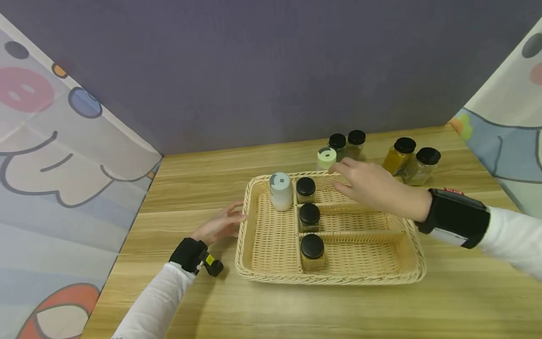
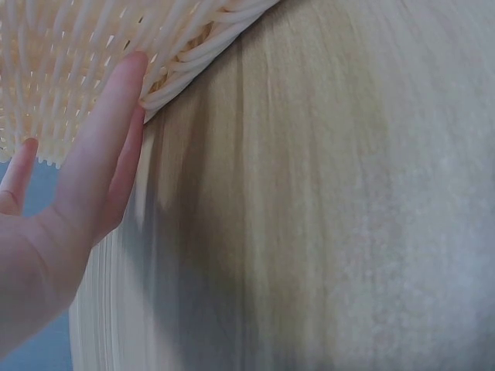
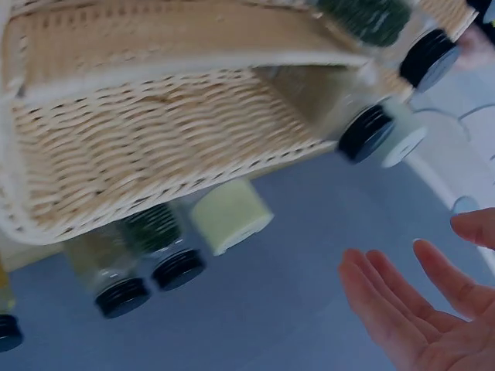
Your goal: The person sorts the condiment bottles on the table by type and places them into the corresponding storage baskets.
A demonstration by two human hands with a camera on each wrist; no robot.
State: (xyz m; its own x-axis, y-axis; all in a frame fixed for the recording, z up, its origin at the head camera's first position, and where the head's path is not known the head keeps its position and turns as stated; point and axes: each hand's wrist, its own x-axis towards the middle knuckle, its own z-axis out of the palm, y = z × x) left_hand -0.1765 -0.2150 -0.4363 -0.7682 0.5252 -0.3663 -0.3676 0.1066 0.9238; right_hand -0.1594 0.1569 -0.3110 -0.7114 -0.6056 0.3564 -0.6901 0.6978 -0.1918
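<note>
Three black-capped jars [image 1: 312,249] stand in the wicker basket [image 1: 330,281] on the table [image 1: 211,306] in the head view, one at the left end of each right-hand compartment. A white bottle [image 1: 281,192] stands in the long left compartment. Behind the basket are a yellow-green container [image 1: 326,159] and two dark-lidded jars [image 1: 356,139]; farther right, a yellow-filled jar [image 1: 395,159] stands beside a paler jar [image 1: 421,167]. Of the hands, the left hand [image 1: 220,224] touches the basket's left side, while the right hand [image 1: 366,182] hovers over the back right compartment, holding nothing.

From the left wrist, the left hand's extended fingers lie against the woven wall.

From the right wrist, the right hand's fingers and thumb are apart with nothing between them; dark green contents show in one basket jar.
</note>
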